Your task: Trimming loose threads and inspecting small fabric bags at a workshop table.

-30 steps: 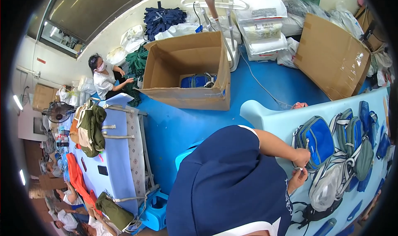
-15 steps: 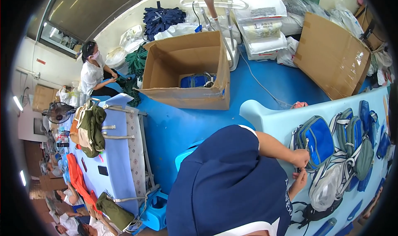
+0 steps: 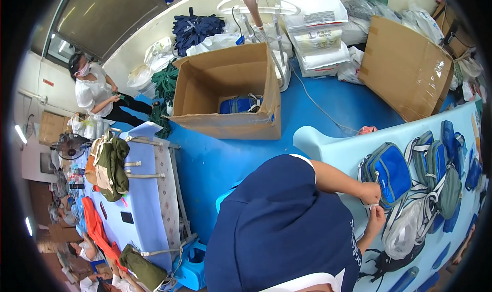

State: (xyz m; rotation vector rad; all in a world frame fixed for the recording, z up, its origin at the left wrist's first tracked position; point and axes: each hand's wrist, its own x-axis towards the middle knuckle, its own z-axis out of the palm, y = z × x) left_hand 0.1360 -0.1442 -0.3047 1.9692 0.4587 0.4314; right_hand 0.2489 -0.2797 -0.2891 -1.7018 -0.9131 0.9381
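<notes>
My left hand is closed at the near edge of a blue bag with grey-green trim, on the pale blue table. Close below it, my right hand is closed too, its fingertips almost meeting the left's. A narrow whitish strap runs between the two hands, pinched by both. It seems to belong to the blue bag; its far end is hidden. Beside my right hand lie grey-and-white straps and a clear plastic bag.
More blue and green bags cover the table's far side. Behind me, an open cardboard box holds a blue bag. A purple table carries an olive backpack. A person in white stands at the back left.
My right hand has risen to meet my left, and the whitish strap now shows between them. The person at the back left, seated before, is now standing. The view has shifted slightly.
</notes>
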